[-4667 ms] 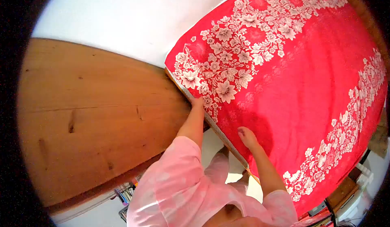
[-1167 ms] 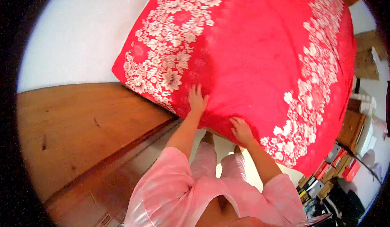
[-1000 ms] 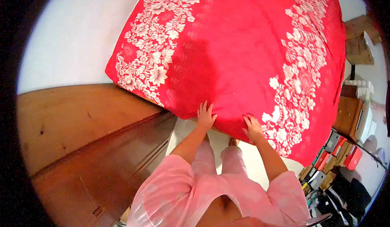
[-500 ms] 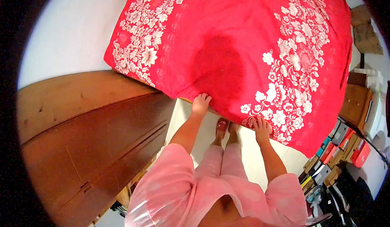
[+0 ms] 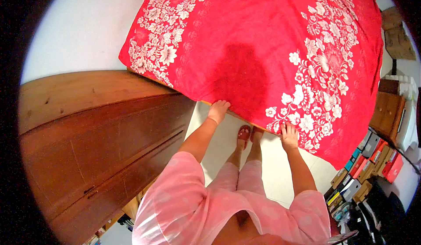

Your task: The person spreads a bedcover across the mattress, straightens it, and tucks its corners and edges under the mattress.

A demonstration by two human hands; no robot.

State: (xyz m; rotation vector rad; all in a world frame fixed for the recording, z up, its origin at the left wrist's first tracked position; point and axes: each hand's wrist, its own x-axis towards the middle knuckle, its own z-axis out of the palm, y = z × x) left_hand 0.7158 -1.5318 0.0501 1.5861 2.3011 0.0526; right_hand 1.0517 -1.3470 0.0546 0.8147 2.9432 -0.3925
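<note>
A red bedsheet [image 5: 245, 30] with cream floral bands covers the bed in front of me. My left hand [image 5: 219, 111] is at its near edge, fingers bent over the cloth and thumb hidden. Farther right along that edge, my right hand [image 5: 289, 135] holds the sheet near the printed flowers, its fingers slightly apart on top. Between my hands shows a thin strip of the wooden bed edge [image 5: 245, 119]. A dark shadow falls on the middle of the sheet.
A brown wooden cabinet [image 5: 101, 144] stands at the left, close to the bed's corner. On the right are stacked shoe boxes [image 5: 362, 166], a small wooden cupboard [image 5: 386, 115] and cardboard boxes [image 5: 398, 37]. My feet in red sandals [image 5: 244, 133] stand on pale floor tiles [image 5: 272, 170].
More of the wooden bed edge shows between my hands now. Both hands stay at the sheet's near edge, and the view has shifted slightly. More of my sandals is visible.
</note>
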